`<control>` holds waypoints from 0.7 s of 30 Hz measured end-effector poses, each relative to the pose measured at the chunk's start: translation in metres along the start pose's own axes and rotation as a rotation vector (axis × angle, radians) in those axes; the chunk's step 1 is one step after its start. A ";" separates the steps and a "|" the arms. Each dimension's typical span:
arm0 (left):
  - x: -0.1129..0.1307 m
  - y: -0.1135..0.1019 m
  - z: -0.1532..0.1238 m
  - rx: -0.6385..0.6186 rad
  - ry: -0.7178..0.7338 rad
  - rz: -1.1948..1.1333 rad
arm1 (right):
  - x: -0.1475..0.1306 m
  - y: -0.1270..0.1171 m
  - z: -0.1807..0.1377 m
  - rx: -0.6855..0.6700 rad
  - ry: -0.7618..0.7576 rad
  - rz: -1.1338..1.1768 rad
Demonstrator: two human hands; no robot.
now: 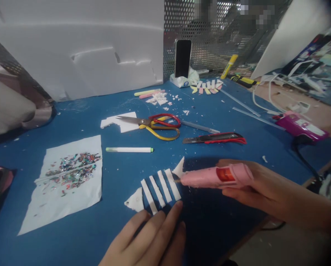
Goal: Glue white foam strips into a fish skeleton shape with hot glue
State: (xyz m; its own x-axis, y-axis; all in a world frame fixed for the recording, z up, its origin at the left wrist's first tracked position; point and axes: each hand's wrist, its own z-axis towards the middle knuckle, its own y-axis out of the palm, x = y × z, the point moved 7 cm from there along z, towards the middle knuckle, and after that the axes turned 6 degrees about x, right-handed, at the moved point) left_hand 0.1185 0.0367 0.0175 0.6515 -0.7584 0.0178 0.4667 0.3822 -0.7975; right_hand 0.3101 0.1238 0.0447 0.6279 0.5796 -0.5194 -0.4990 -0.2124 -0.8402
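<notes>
My right hand [254, 184] grips a pink hot glue gun [207, 177], its nozzle pointing left at the tail end of a fish laid out in white foam pieces. A triangular head [135, 201], several slanted strips [164, 186] and a pointed tail [179, 168] make up the fish, with blue table showing between the strips. My left hand [151, 240] lies at the near side of the strips, fingers stretched out, fingertips at their lower ends. Whether the nozzle touches the foam I cannot tell.
Scissors [160, 126] lie beyond the fish on cut foam, near a red box cutter [215, 138] and a marker [129, 149]. Glitter flakes cover a white paper [93, 199] at left. Behind stand a phone [183, 59] and foam pieces; a purple glue gun [304, 125] lies right.
</notes>
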 end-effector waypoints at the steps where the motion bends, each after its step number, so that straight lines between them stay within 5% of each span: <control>1: -0.001 0.000 0.000 0.005 -0.008 0.000 | 0.000 0.000 0.000 -0.004 0.004 0.006; 10: -0.004 0.002 -0.001 -0.019 -0.009 0.019 | 0.000 0.006 0.000 -0.073 0.042 0.067; 21: -0.004 0.002 -0.001 -0.064 0.020 0.012 | -0.008 -0.002 0.001 0.019 0.015 0.045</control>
State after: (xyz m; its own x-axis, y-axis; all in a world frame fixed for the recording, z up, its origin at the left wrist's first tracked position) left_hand 0.1162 0.0405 0.0150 0.6447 -0.7645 -0.0032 0.4195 0.3572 -0.8345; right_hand 0.3061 0.1204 0.0507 0.6134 0.5581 -0.5589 -0.5381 -0.2226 -0.8129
